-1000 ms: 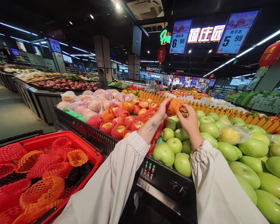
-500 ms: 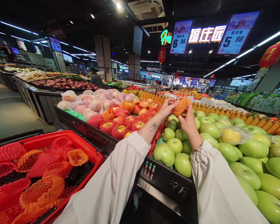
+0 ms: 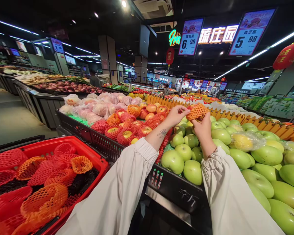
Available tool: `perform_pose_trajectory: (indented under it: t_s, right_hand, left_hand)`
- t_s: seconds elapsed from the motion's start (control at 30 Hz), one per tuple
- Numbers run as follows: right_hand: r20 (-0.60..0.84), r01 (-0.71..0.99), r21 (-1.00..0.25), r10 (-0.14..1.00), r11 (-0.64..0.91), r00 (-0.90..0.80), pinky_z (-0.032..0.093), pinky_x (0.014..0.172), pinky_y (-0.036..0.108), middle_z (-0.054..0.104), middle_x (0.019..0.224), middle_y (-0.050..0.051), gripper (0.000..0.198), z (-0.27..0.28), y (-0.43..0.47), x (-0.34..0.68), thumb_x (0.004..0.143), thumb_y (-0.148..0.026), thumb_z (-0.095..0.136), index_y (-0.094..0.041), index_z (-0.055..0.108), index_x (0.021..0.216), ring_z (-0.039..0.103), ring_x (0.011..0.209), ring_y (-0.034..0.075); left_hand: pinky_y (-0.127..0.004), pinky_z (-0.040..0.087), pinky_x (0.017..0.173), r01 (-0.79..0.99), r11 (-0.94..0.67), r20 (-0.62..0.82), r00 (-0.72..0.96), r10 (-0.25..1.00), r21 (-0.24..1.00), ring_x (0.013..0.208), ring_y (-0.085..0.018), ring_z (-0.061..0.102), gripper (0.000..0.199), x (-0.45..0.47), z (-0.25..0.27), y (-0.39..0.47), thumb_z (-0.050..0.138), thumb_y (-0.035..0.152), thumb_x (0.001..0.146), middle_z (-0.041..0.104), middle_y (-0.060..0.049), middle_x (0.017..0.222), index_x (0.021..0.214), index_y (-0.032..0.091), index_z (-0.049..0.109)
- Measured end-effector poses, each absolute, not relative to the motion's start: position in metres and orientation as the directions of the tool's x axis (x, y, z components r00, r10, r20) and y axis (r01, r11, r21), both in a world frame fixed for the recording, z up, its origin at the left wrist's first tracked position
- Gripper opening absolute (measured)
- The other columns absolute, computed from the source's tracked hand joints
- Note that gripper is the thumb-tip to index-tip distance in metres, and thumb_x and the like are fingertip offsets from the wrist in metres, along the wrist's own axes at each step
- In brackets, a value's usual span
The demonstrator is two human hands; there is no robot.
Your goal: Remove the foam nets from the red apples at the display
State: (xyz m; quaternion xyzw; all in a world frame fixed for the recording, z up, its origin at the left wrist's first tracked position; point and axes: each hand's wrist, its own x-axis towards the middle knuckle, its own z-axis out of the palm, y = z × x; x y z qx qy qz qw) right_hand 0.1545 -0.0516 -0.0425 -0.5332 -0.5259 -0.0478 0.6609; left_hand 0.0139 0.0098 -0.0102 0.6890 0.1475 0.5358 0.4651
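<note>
Both my hands are raised over the fruit display and grip one orange foam net sleeve [image 3: 198, 112]. My left hand [image 3: 176, 115] pinches the sleeve's left edge with fingertips. My right hand [image 3: 202, 127] holds it from below. A bit of red fruit shows at the sleeve's top left; I cannot tell how much is inside. Green apples [image 3: 183, 151] lie directly beneath my hands. Red apples in red and orange net sleeves [image 3: 127, 128] lie to the left of my left wrist.
A red shopping basket [image 3: 94, 156] filled with loose red and orange net sleeves stands at lower left. Bagged fruit [image 3: 98, 109] lies behind the red apples. The black crate edge [image 3: 176, 187] runs before me. Price boards hang overhead. An aisle floor stretches far left, with a person distant.
The sleeve and both hands have shifted slightly right and up. My left hand now pinches its edge rather than cupping it, and my right hand has moved beneath it.
</note>
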Motion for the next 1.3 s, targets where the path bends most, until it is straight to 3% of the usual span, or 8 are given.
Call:
perform_pose_trajectory:
  t_s: [0.2, 0.4, 0.57, 0.67, 0.8, 1.0, 1.17, 1.3]
  right_hand:
    - [0.749, 0.614, -0.654, 0.489, 0.441, 0.447, 0.056, 0.098, 0.052, 0.071, 0.118, 0.013, 0.046, -0.04, -0.054, 0.153, 0.065, -0.031, 0.071, -0.027, 0.045, 0.103, 0.071, 0.102, 0.03]
    - [0.757, 0.65, -0.636, 0.501, 0.416, 0.42, 0.056, 0.094, 0.051, 0.071, 0.114, 0.012, 0.044, -0.041, -0.056, 0.154, 0.068, -0.033, 0.07, -0.027, 0.045, 0.103, 0.069, 0.097, 0.029]
    - [0.747, 0.645, -0.642, 0.527, 0.415, 0.404, 0.057, 0.09, 0.049, 0.071, 0.111, 0.012, 0.043, -0.041, -0.055, 0.152, 0.067, -0.029, 0.068, -0.027, 0.044, 0.102, 0.07, 0.094, 0.028]
    - [0.751, 0.638, -0.635, 0.542, 0.436, 0.377, 0.058, 0.091, 0.049, 0.071, 0.115, 0.012, 0.045, -0.043, -0.053, 0.154, 0.067, -0.027, 0.066, -0.027, 0.046, 0.107, 0.07, 0.095, 0.028]
    - [0.771, 0.695, -0.582, 0.558, 0.423, 0.307, 0.057, 0.096, 0.052, 0.072, 0.12, 0.012, 0.051, -0.045, -0.053, 0.155, 0.068, -0.028, 0.069, -0.025, 0.051, 0.115, 0.07, 0.101, 0.03]
    - [0.748, 0.723, -0.552, 0.63, 0.415, 0.209, 0.059, 0.093, 0.054, 0.074, 0.109, 0.009, 0.049, -0.045, -0.055, 0.152, 0.066, -0.027, 0.07, -0.024, 0.056, 0.113, 0.07, 0.095, 0.031]
    - [0.71, 0.49, -0.695, 0.609, 0.527, 0.354, 0.059, 0.099, 0.048, 0.075, 0.111, 0.008, 0.049, -0.043, -0.052, 0.148, 0.06, -0.026, 0.075, -0.024, 0.06, 0.107, 0.071, 0.102, 0.027]
    - [0.548, 0.21, -0.819, 0.62, 0.534, 0.562, 0.062, 0.077, 0.032, 0.074, 0.091, 0.001, 0.04, -0.037, -0.053, 0.149, 0.057, -0.027, 0.078, -0.022, 0.065, 0.095, 0.07, 0.085, 0.019]
  left_hand:
    - [-0.024, 0.041, 0.075, -0.275, -0.525, 0.59, 0.283, 0.756, 0.806, 0.071, -0.009, 0.049, 0.02, 0.015, -0.011, 0.013, 0.064, 0.016, 0.098, 0.057, 0.004, 0.076, 0.08, 0.017, 0.055]
    - [-0.023, 0.038, 0.068, -0.216, -0.586, 0.619, 0.394, 0.679, 0.781, 0.067, -0.009, 0.047, 0.036, 0.013, -0.014, 0.012, 0.092, 0.028, 0.071, 0.058, 0.005, 0.073, 0.079, 0.016, 0.06]
    - [-0.023, 0.036, 0.064, -0.195, -0.655, 0.676, 0.351, 0.648, 0.73, 0.061, -0.007, 0.044, 0.023, 0.008, -0.011, 0.006, 0.08, 0.013, 0.074, 0.055, 0.007, 0.066, 0.072, 0.016, 0.058]
    - [-0.021, 0.036, 0.061, -0.26, -0.587, 0.642, 0.338, 0.688, 0.767, 0.055, -0.005, 0.043, 0.026, 0.006, -0.008, 0.0, 0.073, 0.004, 0.074, 0.054, 0.009, 0.064, 0.073, 0.017, 0.051]
    - [-0.019, 0.036, 0.055, -0.41, -0.395, 0.549, 0.384, 0.742, 0.822, 0.046, -0.003, 0.043, 0.036, 0.005, -0.004, -0.007, 0.076, 0.01, 0.08, 0.061, 0.01, 0.068, 0.087, 0.022, 0.043]
    - [-0.019, 0.04, 0.053, -0.47, -0.306, 0.502, 0.378, 0.778, 0.828, 0.045, -0.002, 0.05, 0.043, 0.003, -0.002, -0.009, 0.084, 0.01, 0.078, 0.069, 0.007, 0.078, 0.099, 0.021, 0.047]
    - [-0.021, 0.041, 0.051, -0.442, -0.3, 0.468, 0.341, 0.815, 0.845, 0.045, -0.004, 0.047, 0.024, 0.004, -0.001, -0.006, 0.076, 0.016, 0.088, 0.066, 0.006, 0.074, 0.095, 0.02, 0.053]
    - [-0.023, 0.044, 0.054, -0.407, -0.307, 0.453, 0.331, 0.828, 0.86, 0.047, -0.005, 0.049, 0.014, 0.004, 0.0, -0.006, 0.07, 0.019, 0.095, 0.069, 0.003, 0.078, 0.089, 0.018, 0.057]
